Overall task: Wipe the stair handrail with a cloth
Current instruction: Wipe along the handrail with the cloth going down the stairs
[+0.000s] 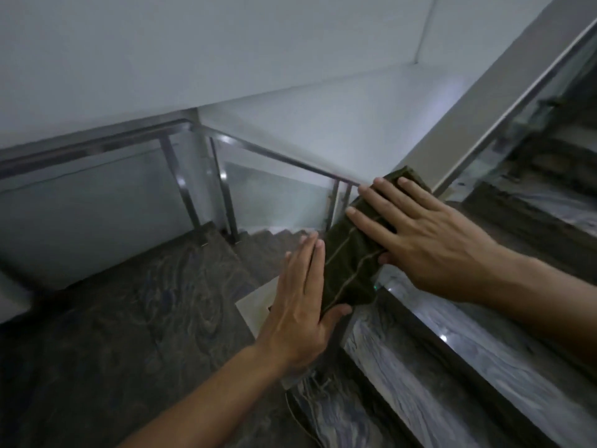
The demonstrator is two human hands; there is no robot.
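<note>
A dark green cloth (350, 260) with pale seams lies folded over the top of the metal handrail (277, 160) near its lower corner post. My right hand (420, 234) presses flat on the upper part of the cloth, fingers spread. Flat against the cloth's left side rests my left hand (300, 295), fingers straight and thumb hooked under the cloth's lower edge. The rail under the cloth is hidden.
Glass panels (265, 192) and steel posts (226, 195) run below the rail. A dark marble landing (113, 318) lies to the left. Marble steps (484, 350) climb on the right beside a second rail (517, 101). White walls stand behind.
</note>
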